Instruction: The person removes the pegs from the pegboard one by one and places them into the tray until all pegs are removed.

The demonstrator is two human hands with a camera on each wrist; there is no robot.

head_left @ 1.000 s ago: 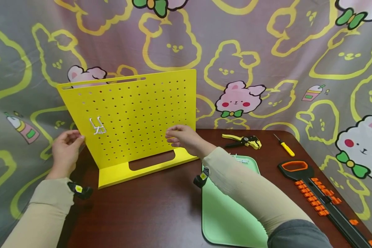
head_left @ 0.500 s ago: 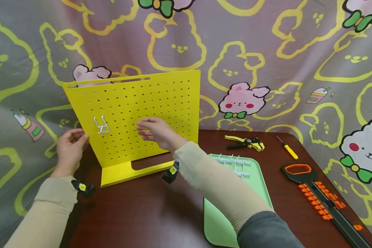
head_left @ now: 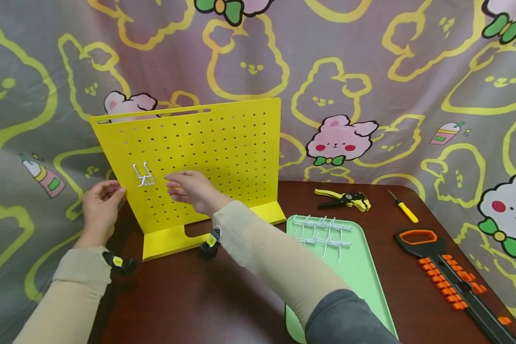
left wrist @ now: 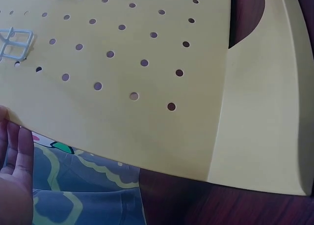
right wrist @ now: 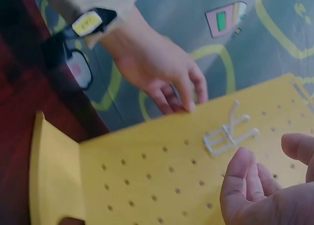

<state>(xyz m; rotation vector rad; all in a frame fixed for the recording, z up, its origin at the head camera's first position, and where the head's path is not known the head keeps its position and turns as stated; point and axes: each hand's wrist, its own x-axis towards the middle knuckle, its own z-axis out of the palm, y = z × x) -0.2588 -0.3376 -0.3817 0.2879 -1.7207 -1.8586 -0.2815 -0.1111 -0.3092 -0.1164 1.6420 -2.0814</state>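
Note:
A yellow pegboard (head_left: 210, 157) stands upright on its base on the brown table. My left hand (head_left: 100, 205) holds its left edge, the thumb at the front and the fingers behind, as the right wrist view also shows. One white wire hook (head_left: 144, 175) hangs on the left part of the board, its prongs pointing outward and up. My right hand (head_left: 193, 191) hovers in front of the board, just right of that hook, with nothing in it. In the right wrist view its thumb and loosely bent fingers stand apart, the fingertips near the hook but not visibly gripping it.
A green tray (head_left: 357, 286) to the right bears several white wire hooks (head_left: 322, 234). Behind it lie yellow-and-black wire strippers (head_left: 344, 199) and a yellow screwdriver (head_left: 406, 210). A black-and-orange long tool (head_left: 447, 272) lies along the right edge. A patterned curtain (head_left: 241, 62) hangs behind.
My right hand has moved left across the board towards the mounted hook, uncovering the hooks on the tray. My left hand has kept its hold on the board's edge. The head view has shifted slightly.

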